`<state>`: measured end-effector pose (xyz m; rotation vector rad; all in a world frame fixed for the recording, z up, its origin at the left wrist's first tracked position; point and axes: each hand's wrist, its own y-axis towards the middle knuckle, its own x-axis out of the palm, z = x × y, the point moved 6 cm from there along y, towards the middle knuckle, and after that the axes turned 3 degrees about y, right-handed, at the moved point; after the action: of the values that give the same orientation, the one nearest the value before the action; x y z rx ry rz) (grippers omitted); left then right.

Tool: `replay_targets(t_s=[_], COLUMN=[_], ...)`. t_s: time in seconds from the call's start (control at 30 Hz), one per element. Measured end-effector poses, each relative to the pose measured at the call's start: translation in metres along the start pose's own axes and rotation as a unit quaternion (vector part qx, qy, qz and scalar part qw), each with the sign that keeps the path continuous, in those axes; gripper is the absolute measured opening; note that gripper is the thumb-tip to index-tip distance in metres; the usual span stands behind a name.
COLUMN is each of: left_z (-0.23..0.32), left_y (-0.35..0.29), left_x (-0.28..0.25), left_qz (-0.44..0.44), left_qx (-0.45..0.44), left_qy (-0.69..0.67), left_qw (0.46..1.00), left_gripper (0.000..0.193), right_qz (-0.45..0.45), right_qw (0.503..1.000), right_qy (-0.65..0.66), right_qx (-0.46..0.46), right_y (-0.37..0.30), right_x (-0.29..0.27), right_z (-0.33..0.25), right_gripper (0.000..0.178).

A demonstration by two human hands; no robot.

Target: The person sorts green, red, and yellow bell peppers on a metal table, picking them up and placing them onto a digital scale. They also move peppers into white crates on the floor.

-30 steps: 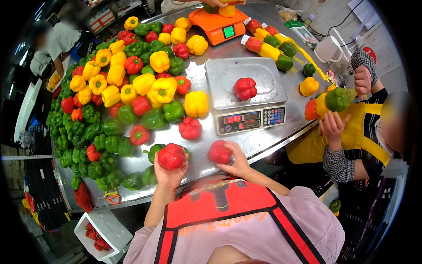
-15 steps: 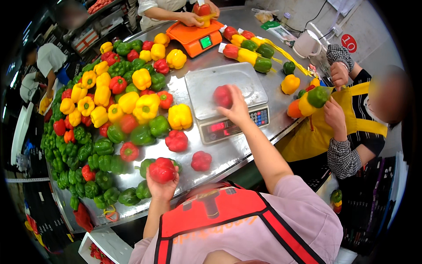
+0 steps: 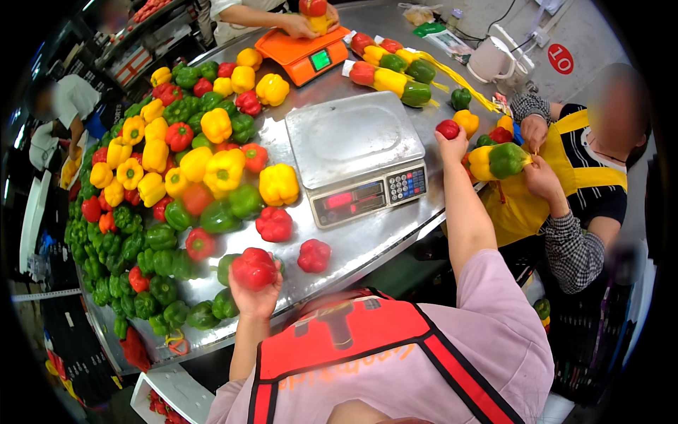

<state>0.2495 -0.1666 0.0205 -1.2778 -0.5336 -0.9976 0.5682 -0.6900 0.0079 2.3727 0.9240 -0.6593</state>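
Head view: left hand gripped red pepper; right hand gripped second red pepper, yellow pepper just beside grip, scale left of it.

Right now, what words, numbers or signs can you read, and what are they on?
I won't copy any writing out, but here's where it is:
Red round sign on the wall: white number, clear.
Pink shirt: orange letters, upside down and partly unclear.
Grey scale: red display too blurred to read; key marks too small.
Orange scale: green screen too small to read.
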Motion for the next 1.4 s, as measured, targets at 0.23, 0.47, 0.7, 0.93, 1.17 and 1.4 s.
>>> replay_targets(t_s=[0.23,0.47,0.7,0.93,1.17,1.4], left_z=[-0.002,0.005,0.002,0.001,0.010,0.033], left_y=[-0.001,-0.014,-0.027,-0.052,-0.084,-0.135], left_x=[-0.019,-0.018,-0.021,-0.015,-0.025,-0.043], left_qz=[0.030,0.002,0.065,0.008,-0.147,-0.208], left_qx=[0.019,0.076,0.130,0.136,0.103,0.141], left_qy=[-0.032,-0.067,-0.070,-0.111,-0.207,-0.230], left_qw=[0.999,0.995,0.987,0.984,0.962,0.940], left_gripper=[0.067,0.061,0.074,0.095,0.073,0.067], right_qz=[-0.136,-0.055,-0.556,-0.513,-0.516,-0.409], right_qw=[0.980,0.947,0.675,0.685,0.715,0.709], right_qy=[-0.144,0.133,0.159,0.146,0.286,0.208], right_qx=[-0.015,-0.286,-0.458,-0.496,-0.375,-0.535], right_y=[0.003,-0.120,-0.387,-0.408,-0.417,-0.470], right_x=[0.033,-0.020,-0.016,0.018,0.026,0.069], right_z=[0.030,-0.091,-0.163,-0.168,-0.223,-0.297], right_gripper=[0.083,0.056,0.080,0.069,0.067,0.064])
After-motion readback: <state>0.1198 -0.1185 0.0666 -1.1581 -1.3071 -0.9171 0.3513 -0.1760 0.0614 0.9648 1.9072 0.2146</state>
